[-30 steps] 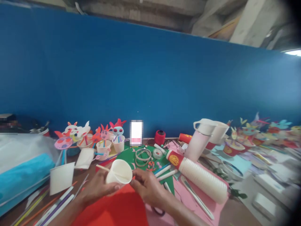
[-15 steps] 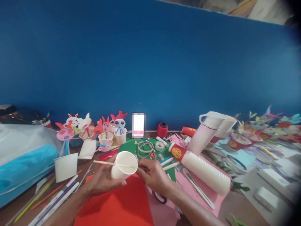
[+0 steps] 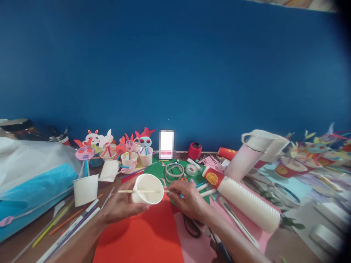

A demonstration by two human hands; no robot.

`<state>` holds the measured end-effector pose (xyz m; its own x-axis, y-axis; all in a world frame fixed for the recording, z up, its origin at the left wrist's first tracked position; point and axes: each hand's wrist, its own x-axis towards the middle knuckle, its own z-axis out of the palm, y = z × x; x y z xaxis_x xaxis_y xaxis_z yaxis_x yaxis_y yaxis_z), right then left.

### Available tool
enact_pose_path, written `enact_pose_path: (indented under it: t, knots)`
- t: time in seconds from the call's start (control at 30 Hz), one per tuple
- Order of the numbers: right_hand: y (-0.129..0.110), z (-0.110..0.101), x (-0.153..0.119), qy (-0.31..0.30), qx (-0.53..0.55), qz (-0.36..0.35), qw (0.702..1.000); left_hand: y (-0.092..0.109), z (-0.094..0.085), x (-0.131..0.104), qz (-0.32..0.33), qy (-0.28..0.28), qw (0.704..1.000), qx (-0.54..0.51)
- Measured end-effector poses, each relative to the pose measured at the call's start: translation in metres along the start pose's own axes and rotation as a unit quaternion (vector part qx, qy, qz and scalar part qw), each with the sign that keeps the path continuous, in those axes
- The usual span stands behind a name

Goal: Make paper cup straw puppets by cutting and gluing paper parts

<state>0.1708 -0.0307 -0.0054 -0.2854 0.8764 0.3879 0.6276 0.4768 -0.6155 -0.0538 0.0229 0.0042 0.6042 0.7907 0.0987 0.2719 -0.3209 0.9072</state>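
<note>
My left hand is wrapped round a white paper cup, its mouth tilted toward me. A thin wooden stick runs across the cup through its walls, poking out on the left and, for a short length, on the right. Fingers of my right hand are pinched together at the stick's right end, just beside the cup. Beneath both hands lies a sheet of red paper. A pair of dark-handled scissors rests partly hidden under my right wrist.
Decorated cup puppets stand at the back left. A stack of paper cups lies on pink paper at right, near a white jug. Markers and a blue package are on the left; tape sits on green paper.
The stick's right end now shows outside the cup's right wall, with my right fingers at it. My right hand has drawn slightly away from the cup. The whole view has shifted a little.
</note>
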Motion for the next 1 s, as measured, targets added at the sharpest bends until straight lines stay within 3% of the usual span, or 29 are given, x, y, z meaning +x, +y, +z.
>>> enact_pose_path:
  t: [0.1, 0.2, 0.33, 0.47, 0.6, 0.77, 0.87, 1.0]
  knots:
    - [0.013, -0.015, 0.003, 0.018, -0.032, -0.010, 0.999, -0.004, -0.013, -0.001, 0.019, 0.038, 0.999, -0.009]
    - [0.023, -0.027, 0.006, 0.076, -0.049, 0.007, 0.996, -0.005, -0.021, -0.003, 0.050, 0.120, 0.992, -0.011]
    - [0.024, -0.025, 0.007, 0.093, -0.027, 0.036, 0.995, -0.005, -0.016, -0.003, 0.056, 0.198, 0.979, 0.007]
    - [0.023, -0.023, 0.007, 0.063, -0.032, 0.039, 0.997, 0.000, -0.006, -0.001, 0.029, 0.183, 0.982, -0.046]
    - [0.041, -0.030, 0.007, 0.057, 0.010, 0.099, 0.993, 0.011, -0.003, -0.001, -0.013, 0.184, 0.972, -0.142]
    - [0.058, -0.024, 0.010, 0.119, 0.170, 0.163, 0.964, 0.018, -0.003, -0.001, 0.039, 0.145, 0.960, -0.238]
    - [0.050, -0.017, 0.011, 0.136, 0.275, 0.178, 0.935, 0.020, -0.003, 0.002, 0.028, 0.130, 0.964, -0.229]
    - [0.029, -0.011, 0.009, 0.132, 0.324, 0.188, 0.918, 0.019, 0.003, 0.005, -0.011, 0.142, 0.966, -0.217]
